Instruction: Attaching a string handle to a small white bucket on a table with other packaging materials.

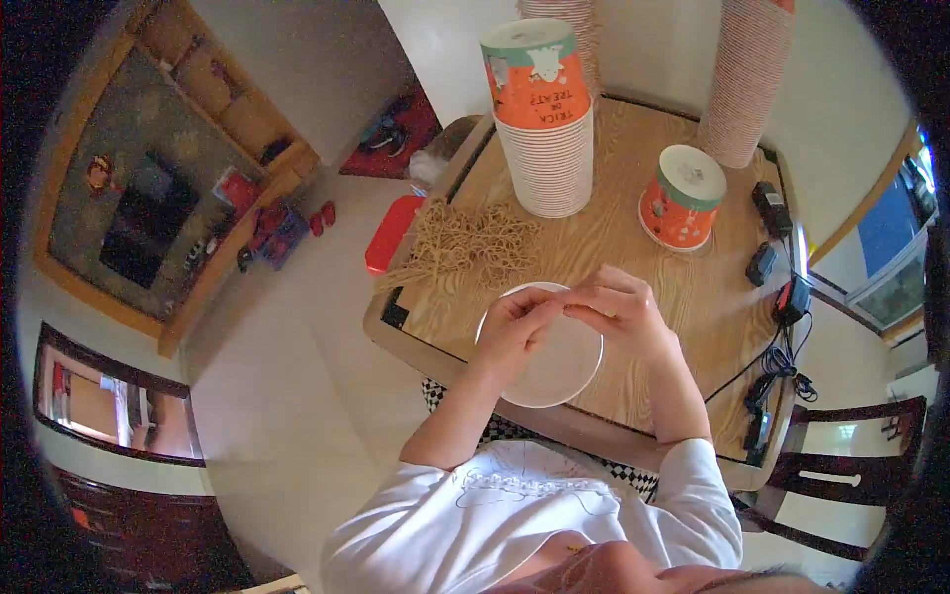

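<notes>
Fingers (539, 315) of both hands met and pinched together over the near rim of a white paper cup, apparently on something thin, too small to make out. Beyond that, from largest down: wooden tabletop (633, 247) spread under everything; tall stack of nested paper cups (544, 129) at the far middle, orange printed cup on top; second, taller stack (744, 79) at the far right; single orange cup (681, 198) upside down, right of centre; loose heap of tan rubber bands (470, 243) just beyond and left of the hands; white paper cup (549, 361) mouth-up at the near edge, directly under the fingers, round, so no long axis to speak of. Left hand (515, 327) and right hand (618, 315) equally close to the cup, touching at the fingertips; heap of bands nearer the left.
</notes>
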`<state>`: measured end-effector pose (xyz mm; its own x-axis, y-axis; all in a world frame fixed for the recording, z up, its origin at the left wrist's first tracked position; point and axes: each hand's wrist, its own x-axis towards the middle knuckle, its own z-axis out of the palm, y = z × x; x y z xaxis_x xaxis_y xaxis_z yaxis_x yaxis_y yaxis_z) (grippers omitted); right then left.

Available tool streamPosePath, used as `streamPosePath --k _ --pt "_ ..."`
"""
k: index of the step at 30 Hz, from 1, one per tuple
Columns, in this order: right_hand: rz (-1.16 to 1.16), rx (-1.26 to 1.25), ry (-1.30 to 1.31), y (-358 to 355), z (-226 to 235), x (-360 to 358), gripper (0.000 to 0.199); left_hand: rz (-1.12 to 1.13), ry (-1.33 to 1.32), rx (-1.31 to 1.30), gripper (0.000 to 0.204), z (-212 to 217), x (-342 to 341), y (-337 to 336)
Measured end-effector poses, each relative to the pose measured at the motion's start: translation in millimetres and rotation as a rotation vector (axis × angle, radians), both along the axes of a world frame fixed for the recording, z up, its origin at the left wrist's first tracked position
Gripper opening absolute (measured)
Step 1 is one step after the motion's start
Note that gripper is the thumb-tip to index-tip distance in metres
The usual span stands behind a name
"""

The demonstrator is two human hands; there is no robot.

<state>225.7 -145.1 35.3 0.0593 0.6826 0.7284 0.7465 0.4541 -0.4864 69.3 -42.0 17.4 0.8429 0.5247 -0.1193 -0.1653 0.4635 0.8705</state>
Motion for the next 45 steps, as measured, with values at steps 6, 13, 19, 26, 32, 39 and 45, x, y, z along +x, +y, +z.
streamPosePath --k 6,13,19,26,32,39,45 --pt "0.016 0.119 -0.036 3 -5 2 0.017 0.032 -0.011 -0.081 0.006 -1 3 -2" --pt "-0.055 0.108 -0.120 1 0 3 0.014 0.049 0.062 0.107 0.005 -1 1 -3" --pt "-0.121 -0.003 -0.169 2 0 -2 0.012 0.268 0.163 0.624 0.007 5 5 -13" --pt "-0.138 -0.068 -0.129 0 1 -3 0.018 0.316 0.098 0.870 0.009 7 3 -16" --pt "-0.144 -0.136 -0.076 -3 0 -3 0.019 0.310 0.069 0.966 0.010 8 6 -15" --pt "-0.341 -0.716 -0.179 -10 -17 21 0.020 0.052 0.281 1.224 0.011 -2 10 -11" --pt "-0.249 -0.959 -0.284 -16 -32 35 0.016 0.011 0.382 1.347 0.015 -10 18 -12"
